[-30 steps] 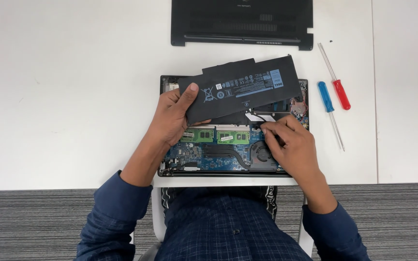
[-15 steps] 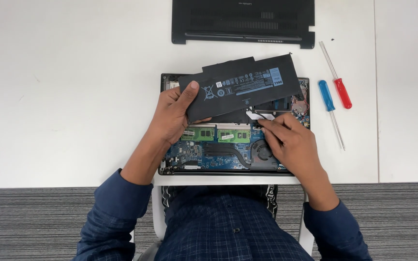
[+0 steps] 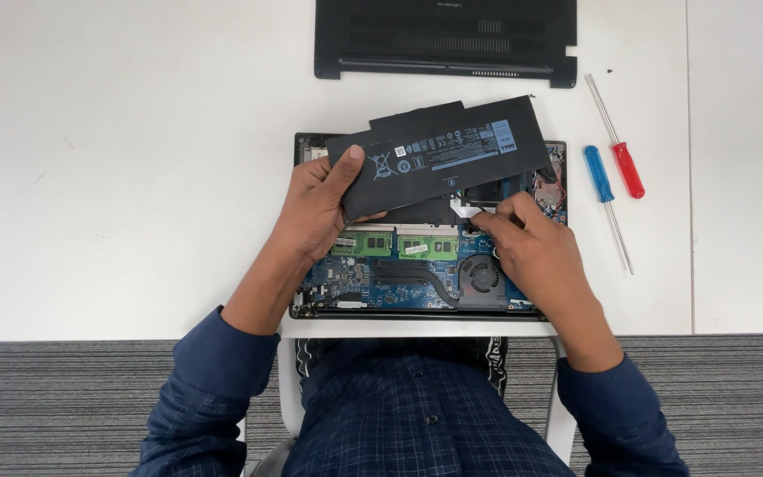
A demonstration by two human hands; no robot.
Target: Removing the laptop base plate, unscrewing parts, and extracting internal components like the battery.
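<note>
An opened laptop (image 3: 399, 283) lies bottom-up on the white table, its green memory boards, heat pipe and fan showing. My left hand (image 3: 321, 208) grips the left end of a flat black battery pack (image 3: 439, 157) and holds it tilted above the laptop's far half. My right hand (image 3: 532, 252) rests on the laptop's right side, with its fingertips pinching a small white cable connector (image 3: 463, 210) under the battery's near edge.
The laptop's black bottom cover (image 3: 445, 40) lies at the table's far edge. A blue-handled screwdriver (image 3: 604, 190) and a red-handled screwdriver (image 3: 620, 150) lie to the right of the laptop. A few tiny screws (image 3: 609, 72) sit near them. The table's near edge (image 3: 117, 337) borders grey carpet.
The battery pack has been tilted and lifted slightly more by my left hand. My right hand's fingers have shifted a little at the connector.
</note>
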